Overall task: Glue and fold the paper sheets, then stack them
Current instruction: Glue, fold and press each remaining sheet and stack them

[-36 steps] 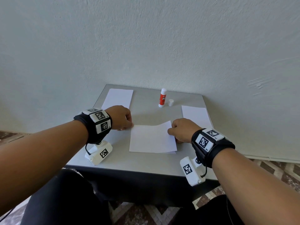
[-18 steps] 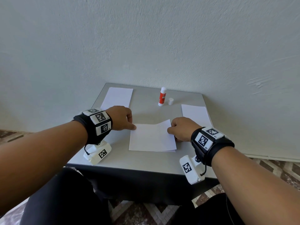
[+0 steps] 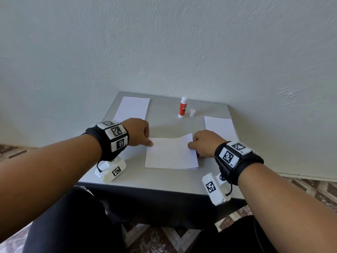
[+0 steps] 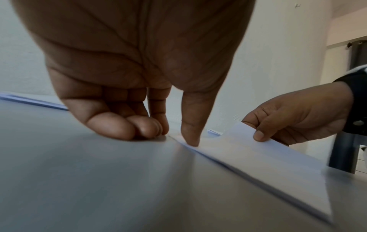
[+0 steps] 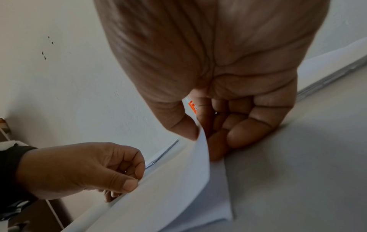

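Two hands on folded sheet: left hand pressing crease, right hand pinching edge.

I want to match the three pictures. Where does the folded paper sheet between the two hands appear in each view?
Head: folded sheet lies centre, on the grey table.
Left wrist: it runs from centre to lower right.
Right wrist: it crosses from bottom left to centre.
Shared landmark: the right hand pinches the sheet's raised far right corner, while the left hand presses its left edge.
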